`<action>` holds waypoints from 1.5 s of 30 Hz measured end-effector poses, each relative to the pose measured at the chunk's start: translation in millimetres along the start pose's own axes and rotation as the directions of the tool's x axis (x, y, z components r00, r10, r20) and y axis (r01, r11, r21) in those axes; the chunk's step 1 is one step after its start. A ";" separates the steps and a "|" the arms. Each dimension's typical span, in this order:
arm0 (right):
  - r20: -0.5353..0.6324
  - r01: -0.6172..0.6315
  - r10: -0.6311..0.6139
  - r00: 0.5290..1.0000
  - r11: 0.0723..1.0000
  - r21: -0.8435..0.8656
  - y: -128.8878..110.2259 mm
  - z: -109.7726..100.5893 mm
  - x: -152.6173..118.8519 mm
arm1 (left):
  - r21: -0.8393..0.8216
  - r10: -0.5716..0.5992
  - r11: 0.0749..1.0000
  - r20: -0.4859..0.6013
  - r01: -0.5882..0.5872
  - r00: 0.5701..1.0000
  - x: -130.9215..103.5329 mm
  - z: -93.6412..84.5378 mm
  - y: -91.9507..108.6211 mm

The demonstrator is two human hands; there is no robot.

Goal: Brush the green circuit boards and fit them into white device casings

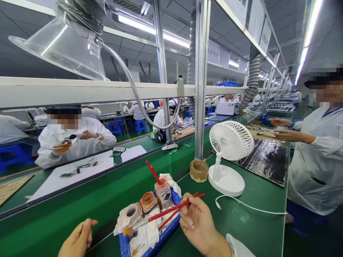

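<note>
Apparent brush handling: right hand (pixel 197 222) firmly pinches two red brushes (pixel 168 211), bristles (pixel 128 232) left of the grip over a blue tray (pixel 123 247); left hand (pixel 77 240) curled, contents indeterminable. Moving calls for steady fingers.

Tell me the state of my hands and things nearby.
Right hand: closed on red-handled brush
Left hand: loosely curled, seemingly empty
Orange jar: uncapped
White-wrapped jar: uncapped
Bottle: open, red sticks inside
Blue tray: filled
Fan: upright, spinning unclear
Tape roll: lying flat
Cable plug: unplugged
</note>
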State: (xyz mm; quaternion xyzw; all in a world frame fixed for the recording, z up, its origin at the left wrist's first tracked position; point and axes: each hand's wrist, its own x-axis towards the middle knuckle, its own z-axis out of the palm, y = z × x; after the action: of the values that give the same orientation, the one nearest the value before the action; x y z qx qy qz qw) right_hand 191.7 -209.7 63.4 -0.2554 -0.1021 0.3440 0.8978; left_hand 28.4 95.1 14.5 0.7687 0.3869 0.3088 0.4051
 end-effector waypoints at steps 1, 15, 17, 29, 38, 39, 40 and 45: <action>0.002 0.053 -0.053 0.999 0.998 -0.038 -4.4 -1.0 0.4 | -0.019 -0.008 1.000 -0.031 0.007 0.999 2.4 5.6 6.3; 0.477 0.509 -0.204 0.855 0.511 -0.693 -18.7 21.1 16.5 | 0.030 0.076 0.997 0.029 -0.077 0.997 9.5 42.9 9.3; 0.550 0.533 -0.073 0.832 0.384 -0.755 -17.8 43.4 28.3 | 0.029 0.082 0.996 0.026 -0.083 0.996 9.2 42.7 9.1; 0.687 0.714 0.203 0.697 -0.114 -0.691 20.9 108.7 55.7 | 0.005 0.087 0.996 -0.010 -0.087 0.996 8.8 40.3 8.5; 0.806 0.797 0.091 0.586 -0.247 -0.551 -5.9 101.4 16.9 | -0.022 0.095 0.995 -0.011 -0.095 0.995 7.6 40.5 5.5; 0.816 0.804 0.083 0.572 -0.252 -0.538 -6.4 100.3 14.0 | -0.023 0.096 0.995 -0.013 -0.096 0.995 7.5 40.3 5.6; 0.827 0.812 0.078 0.557 -0.258 -0.523 -6.6 98.6 10.8 | -0.025 0.097 0.995 -0.015 -0.097 0.995 7.3 40.0 5.7; 0.890 0.877 0.135 0.436 -0.284 -0.387 -5.5 82.8 -12.1 | -0.039 0.106 0.994 -0.026 -0.107 0.994 6.5 39.1 5.3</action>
State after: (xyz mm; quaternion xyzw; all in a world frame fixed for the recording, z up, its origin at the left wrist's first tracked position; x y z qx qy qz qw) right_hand 156.1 -189.1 136.5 -0.5865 -0.7134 -0.1645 0.3464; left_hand 64.4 83.6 1.4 0.7763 0.3438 0.3466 0.3987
